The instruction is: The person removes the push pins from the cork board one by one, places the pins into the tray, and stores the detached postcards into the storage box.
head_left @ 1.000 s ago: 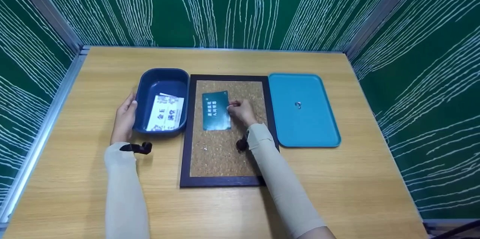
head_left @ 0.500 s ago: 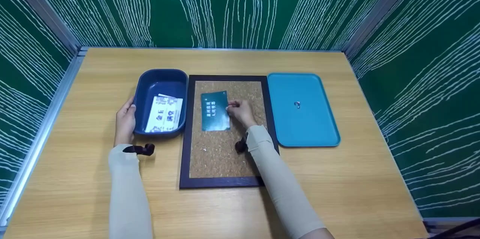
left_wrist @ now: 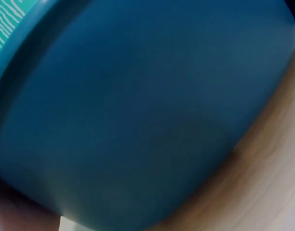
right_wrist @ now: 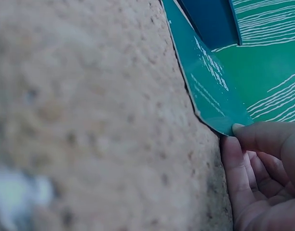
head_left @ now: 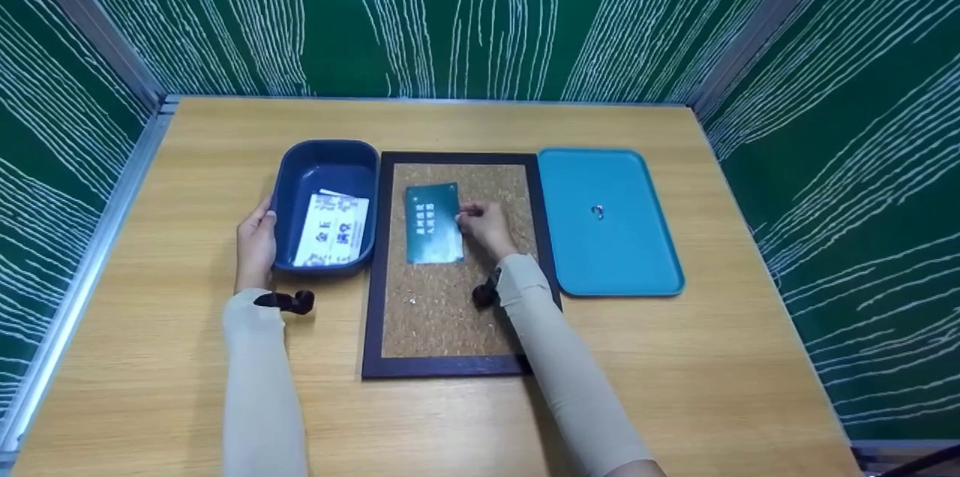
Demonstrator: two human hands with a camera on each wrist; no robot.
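Note:
A green card [head_left: 433,223] with white writing lies on the upper part of the framed cork board [head_left: 450,312]. My right hand [head_left: 486,223] pinches its right edge; in the right wrist view the thumb [right_wrist: 261,134] is on the card's corner, with the index finger [right_wrist: 235,161] against the cork. My left hand [head_left: 256,243] rests along the outer left wall of the navy blue bin [head_left: 322,154], fingers extended. White printed cards [head_left: 330,229] lie in this bin. Its wall [left_wrist: 138,110] fills most of the left wrist view.
A turquoise tray [head_left: 619,259] stands right of the board, with a small cluster of shiny metal bits [head_left: 597,212] on it. Small shiny specks [head_left: 412,301] show on the lower cork. Green walls with white lines surround the wooden table [head_left: 150,357].
My left forearm has shifted slightly to the right, the hand staying at the bin. My right hand stays at the green card's edge with almost no movement.

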